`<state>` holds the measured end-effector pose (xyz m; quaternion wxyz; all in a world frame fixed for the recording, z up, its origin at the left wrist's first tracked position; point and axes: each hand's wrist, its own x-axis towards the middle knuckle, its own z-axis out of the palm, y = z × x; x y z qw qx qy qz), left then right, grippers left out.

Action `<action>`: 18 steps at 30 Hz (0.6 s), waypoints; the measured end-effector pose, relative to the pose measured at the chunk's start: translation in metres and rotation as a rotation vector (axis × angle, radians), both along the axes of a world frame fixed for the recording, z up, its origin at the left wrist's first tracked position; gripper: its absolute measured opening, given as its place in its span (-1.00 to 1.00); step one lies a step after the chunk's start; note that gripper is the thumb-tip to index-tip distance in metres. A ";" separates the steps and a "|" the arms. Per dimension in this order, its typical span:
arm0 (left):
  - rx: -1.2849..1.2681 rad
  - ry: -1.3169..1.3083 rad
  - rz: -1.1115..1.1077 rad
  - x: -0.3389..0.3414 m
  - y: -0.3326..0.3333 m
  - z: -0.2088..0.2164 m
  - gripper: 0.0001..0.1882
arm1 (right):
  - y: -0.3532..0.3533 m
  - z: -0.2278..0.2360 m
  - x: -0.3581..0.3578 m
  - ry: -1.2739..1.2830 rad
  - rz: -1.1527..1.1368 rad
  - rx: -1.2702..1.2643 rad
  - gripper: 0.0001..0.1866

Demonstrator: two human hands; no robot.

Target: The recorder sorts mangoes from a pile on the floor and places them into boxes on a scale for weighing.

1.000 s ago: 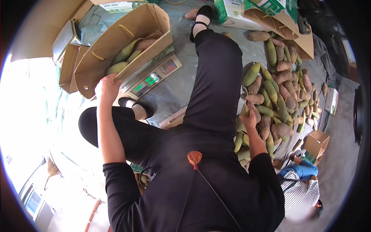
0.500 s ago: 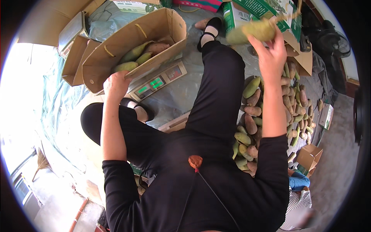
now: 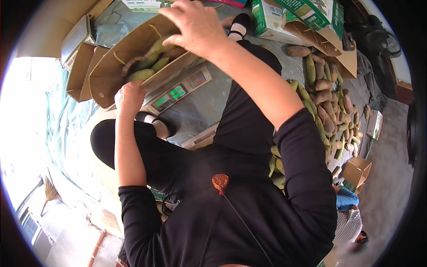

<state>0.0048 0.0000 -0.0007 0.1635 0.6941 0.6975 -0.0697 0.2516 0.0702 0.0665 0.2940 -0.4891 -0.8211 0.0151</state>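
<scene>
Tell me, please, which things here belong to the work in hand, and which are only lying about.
Seem part of the work: cardboard bag, held at its rim; produce inside it; scale with lit display; pile of similar produce.

Seem just lying about: broom; black fan.

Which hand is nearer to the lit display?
Left: the left hand grips the carton just left of the display; the right hand is farther, above the carton's right end.

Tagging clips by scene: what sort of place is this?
Probably a makeshift packing and weighing spot: a spread of green and brown produce, an open brown carton with more inside, and a digital scale with lit displays.
</scene>
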 end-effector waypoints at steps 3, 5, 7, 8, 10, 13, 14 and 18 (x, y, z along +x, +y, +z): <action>0.000 0.002 -0.014 -0.001 0.001 0.002 -0.67 | -0.006 -0.002 0.044 0.134 0.004 -0.022 -0.56; -0.038 0.012 -0.012 -0.001 0.002 0.005 -0.67 | -0.019 0.000 0.080 0.276 -0.070 -0.161 -0.68; -0.007 0.077 -0.059 -0.005 0.002 0.001 -0.63 | -0.033 -0.012 0.122 0.396 -0.224 -0.229 -0.73; -0.033 0.077 -0.043 -0.007 0.002 0.000 -0.61 | -0.041 -0.027 0.147 0.360 -0.354 -0.314 -0.69; -0.017 0.063 -0.050 -0.014 0.005 -0.005 -0.56 | -0.065 -0.062 0.199 0.326 -0.485 -0.320 -0.69; -0.015 -0.013 -0.052 -0.006 0.009 -0.004 -0.55 | -0.122 -0.120 0.270 0.335 -0.621 -0.369 -0.70; 0.017 -0.020 -0.073 -0.011 0.008 -0.009 -0.56 | -0.143 -0.135 0.280 0.291 -0.676 -0.423 -0.71; -0.001 -0.050 -0.038 -0.015 0.004 -0.004 -0.58 | -0.218 -0.190 0.292 0.168 -0.878 -0.634 -0.78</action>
